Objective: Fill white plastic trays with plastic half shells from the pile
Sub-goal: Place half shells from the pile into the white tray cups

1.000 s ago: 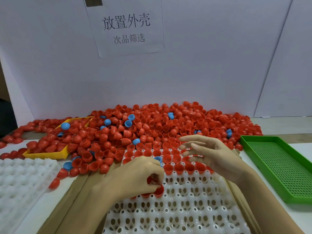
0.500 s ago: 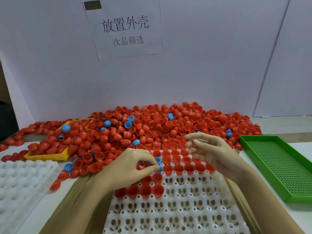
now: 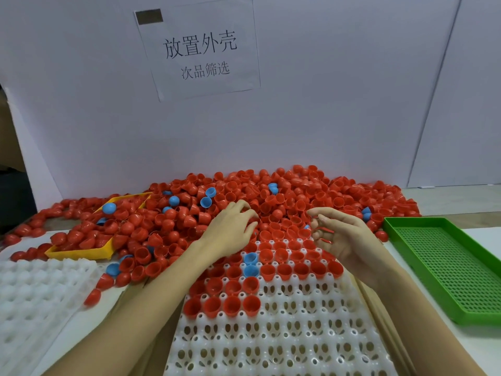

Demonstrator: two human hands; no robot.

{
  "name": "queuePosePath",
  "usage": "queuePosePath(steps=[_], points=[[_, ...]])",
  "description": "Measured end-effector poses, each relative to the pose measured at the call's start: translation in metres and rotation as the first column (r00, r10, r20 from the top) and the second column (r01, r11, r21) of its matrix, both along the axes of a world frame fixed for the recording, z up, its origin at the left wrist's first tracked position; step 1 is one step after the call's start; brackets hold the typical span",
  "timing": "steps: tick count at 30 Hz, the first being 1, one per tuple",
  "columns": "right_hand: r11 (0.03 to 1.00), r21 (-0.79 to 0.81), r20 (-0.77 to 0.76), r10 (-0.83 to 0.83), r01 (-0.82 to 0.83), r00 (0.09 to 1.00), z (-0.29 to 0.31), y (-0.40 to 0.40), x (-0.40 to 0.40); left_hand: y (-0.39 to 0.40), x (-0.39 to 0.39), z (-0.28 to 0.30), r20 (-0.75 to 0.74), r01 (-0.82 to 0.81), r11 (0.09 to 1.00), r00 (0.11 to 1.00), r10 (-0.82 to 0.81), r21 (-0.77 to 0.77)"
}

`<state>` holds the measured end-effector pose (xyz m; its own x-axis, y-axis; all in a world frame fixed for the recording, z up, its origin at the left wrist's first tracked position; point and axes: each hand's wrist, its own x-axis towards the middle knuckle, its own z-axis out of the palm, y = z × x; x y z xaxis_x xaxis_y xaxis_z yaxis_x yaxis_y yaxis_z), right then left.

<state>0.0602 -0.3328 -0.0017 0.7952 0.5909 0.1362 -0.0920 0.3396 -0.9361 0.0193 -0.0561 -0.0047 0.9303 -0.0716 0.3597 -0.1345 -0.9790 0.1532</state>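
A big pile of red half shells, with a few blue ones mixed in, lies against the back wall. In front of me the white tray has its far rows filled with red shells and two blue shells; the near rows are bare. My left hand reaches over the tray's far edge, fingers spread on the pile. My right hand hovers over the tray's far right corner, its fingers curled around red shells.
A yellow tray sits half buried in shells at the left. Another white tray lies at the near left. To the right stands a green perforated tray. A paper sign hangs on the white wall.
My left hand has left the tray's filled row and moved forward onto the pile, its fingers spreading. A new row of red shells now shows. My right hand has barely shifted.
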Motion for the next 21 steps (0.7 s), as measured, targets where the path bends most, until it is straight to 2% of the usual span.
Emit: queuePosePath(steps=[3, 6, 16, 19, 21], points=[[1.0, -0.003, 0.002, 0.001, -0.001, 1.0, 0.001, 0.0, -0.001, 0.006, 0.019, 0.002, -0.126, -0.001, 0.978, 0.992, 0.028, 0.207], [1.0, 0.003, 0.0, 0.016, -0.016, 1.0, 0.002, -0.001, -0.002, 0.01, 0.025, -0.002, -0.141, 0.003, 0.963, 0.989, 0.036, 0.268], [0.999, -0.003, -0.001, 0.038, -0.038, 0.999, 0.004, 0.001, -0.004, 0.016, 0.029, -0.006, -0.144, -0.065, 0.998, 0.987, 0.068, 0.025], [0.999, 0.0, -0.013, 0.033, -0.033, 0.999, 0.004, 0.002, -0.005, 0.015, 0.023, 0.0, -0.078, -0.093, 0.987, 0.993, 0.083, -0.13], [1.0, -0.005, -0.016, 0.026, -0.026, 1.0, 0.004, 0.002, -0.006, 0.01, 0.012, 0.007, -0.002, -0.073, 0.953, 0.997, 0.076, -0.295]])
